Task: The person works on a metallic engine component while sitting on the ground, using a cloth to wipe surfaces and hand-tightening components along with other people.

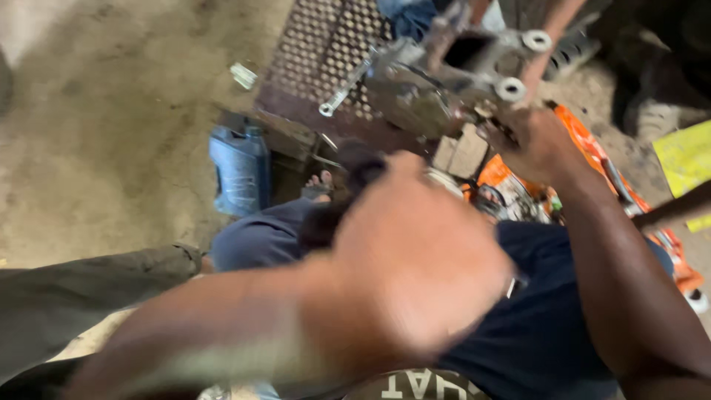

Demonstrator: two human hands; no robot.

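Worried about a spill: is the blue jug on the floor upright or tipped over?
Upright. The blue plastic jug stands on the concrete floor with its handle uppermost. Whether it is capped cannot be told.

Dusty concrete floor, a perforated metal stool, a blue jug beside it.

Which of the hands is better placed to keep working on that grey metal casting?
Probably the right hand: it is already at the grey metal casting, fingers against its lower edge beside the round bosses. The left hand is a blurred fist close to the camera, well short of the part, gripping something dark I cannot make out.
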